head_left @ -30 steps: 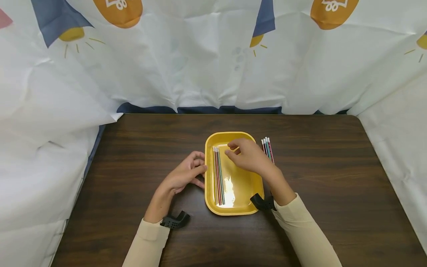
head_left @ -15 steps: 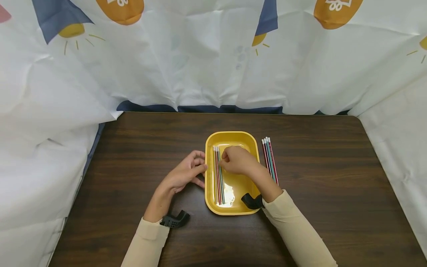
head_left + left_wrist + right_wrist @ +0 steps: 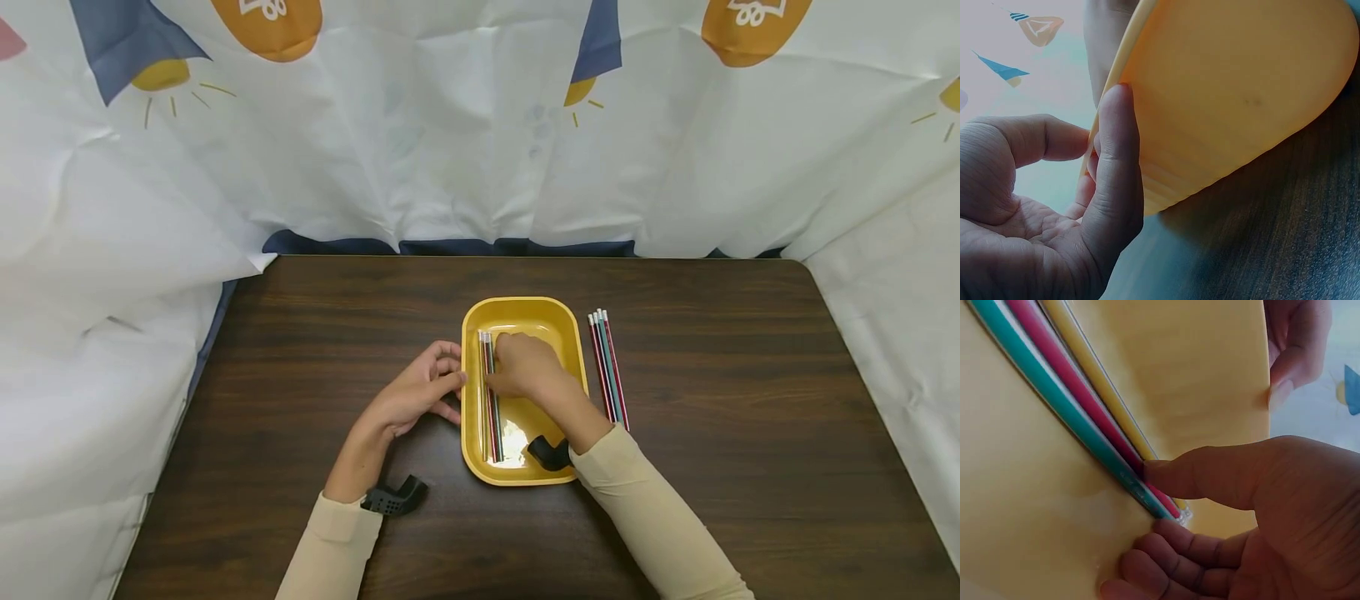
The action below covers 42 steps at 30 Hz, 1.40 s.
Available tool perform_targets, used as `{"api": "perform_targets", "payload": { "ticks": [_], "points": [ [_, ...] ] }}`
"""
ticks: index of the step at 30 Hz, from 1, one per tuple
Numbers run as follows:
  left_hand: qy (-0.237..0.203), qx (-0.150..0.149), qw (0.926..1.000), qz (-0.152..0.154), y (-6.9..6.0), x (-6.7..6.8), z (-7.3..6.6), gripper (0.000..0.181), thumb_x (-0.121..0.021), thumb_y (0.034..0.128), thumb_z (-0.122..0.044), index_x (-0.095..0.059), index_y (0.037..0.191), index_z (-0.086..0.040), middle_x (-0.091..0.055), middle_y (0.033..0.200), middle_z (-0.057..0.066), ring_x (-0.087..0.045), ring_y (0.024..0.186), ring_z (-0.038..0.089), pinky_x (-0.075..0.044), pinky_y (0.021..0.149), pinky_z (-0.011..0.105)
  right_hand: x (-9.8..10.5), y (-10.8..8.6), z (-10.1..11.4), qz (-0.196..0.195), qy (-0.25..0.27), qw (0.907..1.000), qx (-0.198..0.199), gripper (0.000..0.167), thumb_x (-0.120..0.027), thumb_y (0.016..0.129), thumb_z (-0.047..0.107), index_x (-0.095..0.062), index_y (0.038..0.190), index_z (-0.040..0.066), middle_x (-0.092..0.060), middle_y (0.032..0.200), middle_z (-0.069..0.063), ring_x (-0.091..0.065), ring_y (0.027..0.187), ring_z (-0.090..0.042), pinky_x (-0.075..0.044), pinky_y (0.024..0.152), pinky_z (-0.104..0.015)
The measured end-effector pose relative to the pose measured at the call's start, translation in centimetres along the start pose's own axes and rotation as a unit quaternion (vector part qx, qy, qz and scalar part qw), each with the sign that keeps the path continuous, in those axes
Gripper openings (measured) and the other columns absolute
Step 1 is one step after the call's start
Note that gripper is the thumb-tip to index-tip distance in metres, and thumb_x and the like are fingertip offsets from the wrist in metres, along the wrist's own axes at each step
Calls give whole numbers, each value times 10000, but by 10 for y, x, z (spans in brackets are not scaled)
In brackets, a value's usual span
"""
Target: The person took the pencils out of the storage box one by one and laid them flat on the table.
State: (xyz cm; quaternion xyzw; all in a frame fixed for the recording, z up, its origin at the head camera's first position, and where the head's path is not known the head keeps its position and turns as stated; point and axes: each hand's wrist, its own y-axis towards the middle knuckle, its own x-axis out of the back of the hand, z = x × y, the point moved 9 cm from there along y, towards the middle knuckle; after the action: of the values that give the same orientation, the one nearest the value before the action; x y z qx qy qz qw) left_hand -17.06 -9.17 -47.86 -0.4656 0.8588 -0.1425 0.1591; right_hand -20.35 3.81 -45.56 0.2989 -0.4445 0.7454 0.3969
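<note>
A yellow tray lies on the table, with yellow, red and green pencils side by side along its left part. My right hand reaches into the tray and pinches pencils near their white-tipped far ends. In the right wrist view its thumb lies on the red pencil, and a fingertip meets the green one's edge. At the tray's left side, my left hand holds the rim between thumb and fingers; the left wrist view shows this hand against the tray wall.
Several more pencils lie on the dark wooden table, right of the tray, partly behind the right forearm. A white printed curtain hangs along the far edge and both sides. Each wrist wears a black band.
My right hand has moved left and slightly down from above the tray's middle onto the pencils, its thumb and fingers coming to them. My left hand has stayed at the rim.
</note>
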Motion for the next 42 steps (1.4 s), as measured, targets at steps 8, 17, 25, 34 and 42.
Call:
{"api": "perform_targets", "payload": {
  "ticks": [8,17,25,34,42],
  "points": [
    [18,29,10000,6,1,-2,1,447,-534,1064,-73,-306,1441,-2,-571,1132,172,-625,873,199,-673,639,346,-4,0,-1,85,40,9999,-130,268,-774,917,229,-590,771,100,-448,607,3,-465,506,-150,-345,465,-233],
    [3,9,10000,-26,-1,0,0,442,-520,1065,-61,-297,1440,8,-563,1155,205,-615,874,207,-670,633,348,-5,0,3,-82,570,9980,-271,313,-740,862,83,-524,638,119,-431,522,13,-466,439,-138,-337,402,-208],
    [32,-16,10000,-31,-2,0,-1,439,-520,1065,-60,-300,1439,4,-567,1146,191,-619,872,202,-673,637,352,-10,-2,0,99,867,9953,-409,115,-681,933,97,-611,932,6,-532,616,-30,-502,461,-151,-388,397,-222],
    [58,-53,10000,-30,-2,0,-2,456,-527,1061,-64,-299,1448,17,-565,1176,229,-626,876,199,-675,640,351,-15,-5,1,385,932,9942,-363,581,-772,851,64,-459,1335,-6,-600,862,-109,-605,664,-225,-453,515,-256],
    [14,-74,10000,-4,-3,1,-2,466,-528,1062,-63,-295,1457,21,-567,1168,216,-627,885,210,-676,641,350,-14,-7,3,360,1125,9930,-24,501,-778,857,54,-487,1264,30,-603,886,-112,-609,697,-230,-486,556,-253]
  ]
}}
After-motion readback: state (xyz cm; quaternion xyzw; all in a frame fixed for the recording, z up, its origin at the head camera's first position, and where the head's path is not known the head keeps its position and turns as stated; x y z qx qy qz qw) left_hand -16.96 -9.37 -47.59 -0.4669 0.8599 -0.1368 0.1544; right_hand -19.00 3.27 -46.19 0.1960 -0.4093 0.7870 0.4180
